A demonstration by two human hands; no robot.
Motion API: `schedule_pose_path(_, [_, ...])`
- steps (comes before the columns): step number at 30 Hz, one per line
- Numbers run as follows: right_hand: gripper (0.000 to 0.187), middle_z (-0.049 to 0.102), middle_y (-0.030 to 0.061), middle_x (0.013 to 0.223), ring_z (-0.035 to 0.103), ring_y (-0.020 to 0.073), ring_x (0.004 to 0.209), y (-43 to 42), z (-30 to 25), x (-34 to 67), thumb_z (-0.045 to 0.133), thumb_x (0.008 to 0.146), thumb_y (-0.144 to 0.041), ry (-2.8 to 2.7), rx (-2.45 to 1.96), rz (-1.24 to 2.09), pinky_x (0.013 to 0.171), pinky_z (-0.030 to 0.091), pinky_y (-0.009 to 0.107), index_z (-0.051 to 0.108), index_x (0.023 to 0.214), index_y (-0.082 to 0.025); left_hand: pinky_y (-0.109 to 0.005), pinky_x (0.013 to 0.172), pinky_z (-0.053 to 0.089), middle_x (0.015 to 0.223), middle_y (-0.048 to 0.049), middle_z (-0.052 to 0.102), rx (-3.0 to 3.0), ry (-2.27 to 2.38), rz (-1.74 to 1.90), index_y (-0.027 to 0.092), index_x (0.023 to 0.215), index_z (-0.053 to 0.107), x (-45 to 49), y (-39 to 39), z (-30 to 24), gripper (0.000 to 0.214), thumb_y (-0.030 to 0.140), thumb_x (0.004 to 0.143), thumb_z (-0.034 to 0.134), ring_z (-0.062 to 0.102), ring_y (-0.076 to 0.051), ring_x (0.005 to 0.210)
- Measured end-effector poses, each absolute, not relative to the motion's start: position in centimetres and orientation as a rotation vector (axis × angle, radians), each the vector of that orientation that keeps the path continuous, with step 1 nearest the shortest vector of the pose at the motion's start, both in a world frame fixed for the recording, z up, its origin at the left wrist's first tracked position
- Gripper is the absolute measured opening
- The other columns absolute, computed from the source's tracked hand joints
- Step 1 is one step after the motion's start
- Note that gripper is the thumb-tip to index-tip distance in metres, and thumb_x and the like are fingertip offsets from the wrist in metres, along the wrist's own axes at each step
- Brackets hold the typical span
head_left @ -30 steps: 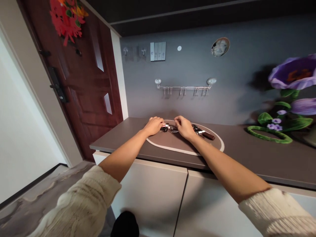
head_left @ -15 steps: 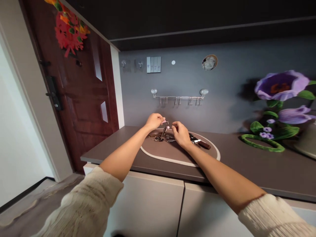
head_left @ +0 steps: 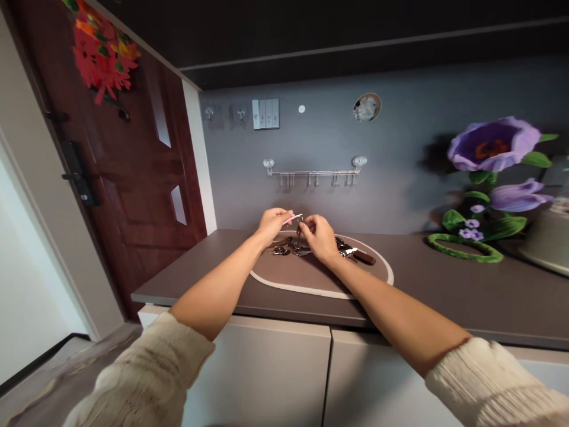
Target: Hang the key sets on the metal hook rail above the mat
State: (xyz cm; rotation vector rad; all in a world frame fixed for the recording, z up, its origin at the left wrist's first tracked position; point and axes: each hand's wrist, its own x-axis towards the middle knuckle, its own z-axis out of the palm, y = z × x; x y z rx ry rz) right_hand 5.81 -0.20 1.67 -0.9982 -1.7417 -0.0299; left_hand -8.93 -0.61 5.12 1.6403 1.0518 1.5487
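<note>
My left hand (head_left: 271,226) is closed on a slim pink key strap (head_left: 290,219) with a metal clasp at its right end. My right hand (head_left: 322,237) pinches close under that clasp, its fingers curled around the top of what hangs there. A bunch of keys (head_left: 298,236) dangles below, partly covered by the right fingers. Both hands are above an oval brown mat (head_left: 302,286) with a pale rim. Loose keys (head_left: 280,251) lie on its left part. More keys and a dark brown key fob (head_left: 364,257) lie to the right, partly behind my right hand.
On the wall behind, a clear hook rail (head_left: 313,173) hangs from two suction cups. Purple fabric flowers (head_left: 493,148) stand on the dark counter (head_left: 418,296) at right. A dark shelf (head_left: 338,35) overhangs the counter, and a red-brown door (head_left: 133,172) is at left.
My right hand has moved in to the clasp and pinches there. The pink strap shows more of its length. The view has shifted slightly to the right.
</note>
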Motion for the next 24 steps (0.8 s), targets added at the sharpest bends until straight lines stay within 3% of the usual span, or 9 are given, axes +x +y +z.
schedule_pose_path(6, [0.016,0.056,0.0063,0.086,0.052,0.0175,0.078,-0.5,1.9,5.8,0.043,0.081,-0.029,-1.779,-0.914,-0.073,0.073,0.04,0.03,0.056,0.083,-0.02,-0.02,0.053,0.037,0.056,0.0012,0.053,1.434,0.903,1.427,0.013,0.066,0.056,-9.5,-1.0,5.1,0.029,0.039,0.061,0.067,0.047,-0.006,0.052])
schedule_pose_path(13, [0.016,0.055,0.0074,0.083,0.05,0.0189,0.082,-0.5,2.6,6.4,0.042,0.082,-0.027,-1.725,-0.87,-0.095,0.075,0.039,0.031,0.055,0.077,-0.019,-0.019,0.054,0.041,0.062,0.0039,0.054,1.468,0.869,1.243,0.018,0.087,0.057,-10.2,-0.6,4.9,0.04,0.032,0.054,0.075,0.047,-0.003,0.05])
schedule_pose_path(19, [0.019,0.055,0.0068,0.081,0.05,0.0181,0.08,-1.0,3.1,6.4,0.038,0.084,-0.03,-1.724,-0.837,-0.074,0.074,0.038,0.03,0.051,0.075,-0.019,-0.021,0.063,0.043,0.07,-0.001,0.062,1.482,0.898,1.254,0.014,0.083,0.06,-10.6,-0.6,5.1,0.03,0.035,0.063,0.068,0.055,-0.006,0.059])
schedule_pose_path(24, [0.02,0.056,0.006,0.079,0.05,0.0176,0.078,-1.1,3.3,6.4,0.036,0.084,-0.032,-1.68,-0.843,0.01,0.073,0.038,0.029,0.049,0.075,-0.019,-0.022,0.061,0.04,0.068,-0.004,0.064,1.649,0.951,1.189,0.011,0.072,0.062,-10.4,-0.8,4.8,0.032,0.043,0.067,0.063,0.052,-0.007,0.058])
